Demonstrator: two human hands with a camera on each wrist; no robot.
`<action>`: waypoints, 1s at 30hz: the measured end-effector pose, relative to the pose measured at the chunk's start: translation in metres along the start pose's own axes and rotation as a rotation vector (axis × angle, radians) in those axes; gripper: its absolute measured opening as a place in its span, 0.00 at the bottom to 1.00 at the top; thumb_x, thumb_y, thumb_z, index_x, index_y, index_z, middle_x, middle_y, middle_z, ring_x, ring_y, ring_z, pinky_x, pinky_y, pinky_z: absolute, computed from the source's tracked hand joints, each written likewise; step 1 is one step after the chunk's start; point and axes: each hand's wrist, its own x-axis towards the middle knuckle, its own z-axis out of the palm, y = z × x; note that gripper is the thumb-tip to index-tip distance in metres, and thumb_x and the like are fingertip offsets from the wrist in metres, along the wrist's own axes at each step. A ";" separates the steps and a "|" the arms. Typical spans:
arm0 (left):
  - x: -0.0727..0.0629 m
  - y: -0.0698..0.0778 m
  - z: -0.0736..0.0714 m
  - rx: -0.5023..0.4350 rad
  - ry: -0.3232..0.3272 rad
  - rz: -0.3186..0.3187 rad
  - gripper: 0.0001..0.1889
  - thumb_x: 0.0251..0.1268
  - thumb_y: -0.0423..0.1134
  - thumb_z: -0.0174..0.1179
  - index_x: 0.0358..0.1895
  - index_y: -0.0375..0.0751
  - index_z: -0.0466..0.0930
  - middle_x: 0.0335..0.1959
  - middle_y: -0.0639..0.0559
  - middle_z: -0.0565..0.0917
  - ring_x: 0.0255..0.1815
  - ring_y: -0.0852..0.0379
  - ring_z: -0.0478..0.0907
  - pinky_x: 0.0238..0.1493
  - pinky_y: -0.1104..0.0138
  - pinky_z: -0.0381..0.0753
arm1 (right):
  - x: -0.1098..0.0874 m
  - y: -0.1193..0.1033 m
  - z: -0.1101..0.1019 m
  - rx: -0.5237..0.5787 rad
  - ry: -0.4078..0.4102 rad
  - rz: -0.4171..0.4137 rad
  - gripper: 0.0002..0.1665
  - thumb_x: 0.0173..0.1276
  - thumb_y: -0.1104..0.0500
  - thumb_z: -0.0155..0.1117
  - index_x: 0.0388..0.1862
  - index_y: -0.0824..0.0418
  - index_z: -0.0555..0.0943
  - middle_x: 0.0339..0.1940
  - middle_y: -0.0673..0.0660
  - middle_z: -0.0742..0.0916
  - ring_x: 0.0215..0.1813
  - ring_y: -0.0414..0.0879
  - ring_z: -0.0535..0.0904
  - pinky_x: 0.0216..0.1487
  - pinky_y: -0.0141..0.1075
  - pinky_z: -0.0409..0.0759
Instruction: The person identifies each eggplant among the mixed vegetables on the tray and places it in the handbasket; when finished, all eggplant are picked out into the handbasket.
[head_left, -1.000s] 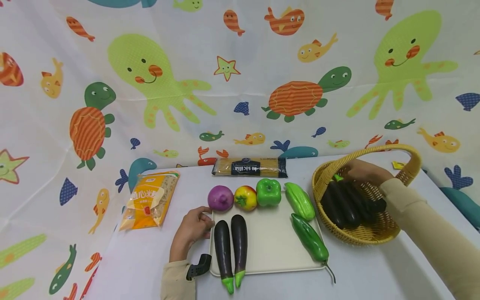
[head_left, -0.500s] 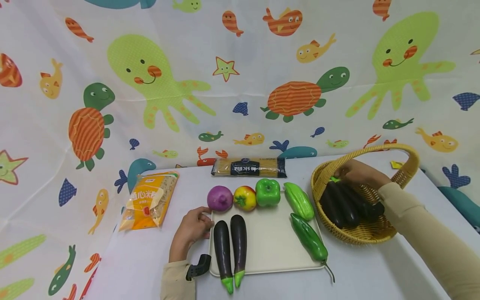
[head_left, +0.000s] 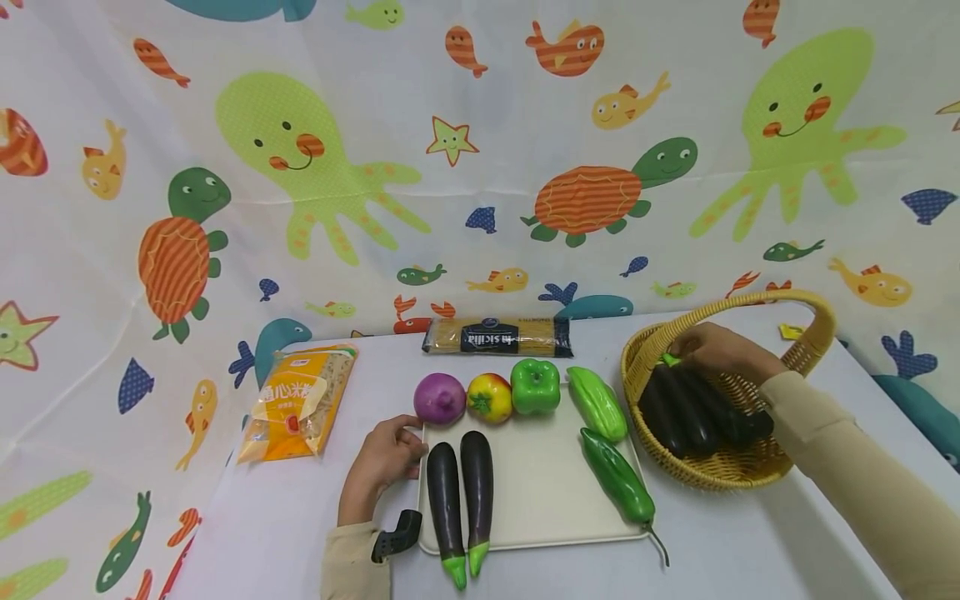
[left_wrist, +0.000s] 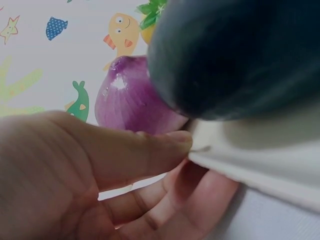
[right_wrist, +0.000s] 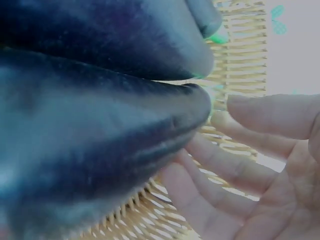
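Note:
My left hand [head_left: 386,462] pinches the left edge of the cream tray [head_left: 547,492], thumb on top and fingers beneath, as the left wrist view shows. Close to that thumb sits a purple onion [left_wrist: 127,100]. Two long eggplants [head_left: 477,492] lie side by side on the tray's left part. Reaching into the wicker basket [head_left: 705,477], my right hand [head_left: 712,348] is at the stem end of the dark eggplants [head_left: 678,408]. In the right wrist view its fingers [right_wrist: 220,175] extend along the underside of one eggplant [right_wrist: 100,130], and the thumb stands apart from it.
Along the tray's back edge are a red-yellow pepper [head_left: 490,398] and a green bell pepper [head_left: 536,387]. A light green pepper [head_left: 597,403] and a long green chili [head_left: 618,479] lie at its right. Behind are a pasta pack [head_left: 497,337] and, leftward, an orange bag [head_left: 300,404].
My right hand has shifted slightly left inside the basket, toward the eggplants' green stem end. The left hand and the tray have stayed in place.

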 end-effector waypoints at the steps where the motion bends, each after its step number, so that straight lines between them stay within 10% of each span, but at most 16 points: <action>1: 0.000 0.000 0.000 0.002 -0.002 0.001 0.19 0.63 0.22 0.62 0.58 0.29 0.78 0.31 0.46 0.81 0.21 0.56 0.77 0.24 0.65 0.84 | -0.002 -0.001 0.000 -0.031 0.013 -0.013 0.16 0.69 0.68 0.61 0.52 0.76 0.79 0.40 0.63 0.84 0.33 0.48 0.76 0.32 0.41 0.78; 8: 0.000 0.000 0.000 0.036 -0.004 -0.004 0.18 0.63 0.23 0.62 0.57 0.30 0.79 0.30 0.47 0.81 0.19 0.57 0.77 0.24 0.66 0.82 | -0.033 -0.012 0.002 -0.232 0.098 -0.044 0.24 0.81 0.53 0.54 0.62 0.70 0.78 0.56 0.71 0.84 0.55 0.66 0.80 0.54 0.60 0.79; 18: -0.001 0.000 -0.001 0.031 -0.001 -0.013 0.18 0.64 0.22 0.62 0.57 0.30 0.78 0.31 0.46 0.80 0.21 0.56 0.77 0.25 0.65 0.84 | -0.105 -0.053 0.062 -0.294 0.329 -0.076 0.34 0.84 0.44 0.46 0.72 0.71 0.71 0.75 0.84 0.56 0.76 0.82 0.40 0.62 0.81 0.48; 25: 0.000 0.000 0.000 0.010 -0.003 0.004 0.19 0.63 0.22 0.62 0.57 0.29 0.78 0.30 0.46 0.81 0.20 0.56 0.77 0.24 0.65 0.83 | -0.138 -0.107 0.133 -0.316 0.727 -0.267 0.22 0.72 0.55 0.68 0.58 0.66 0.83 0.64 0.72 0.78 0.73 0.73 0.63 0.66 0.72 0.60; 30: 0.000 0.000 -0.001 0.018 -0.001 0.010 0.18 0.63 0.22 0.62 0.57 0.29 0.78 0.30 0.46 0.81 0.19 0.57 0.77 0.24 0.65 0.83 | -0.124 -0.154 0.180 -0.183 0.560 -0.345 0.17 0.70 0.58 0.70 0.56 0.59 0.86 0.53 0.54 0.88 0.59 0.50 0.83 0.58 0.52 0.82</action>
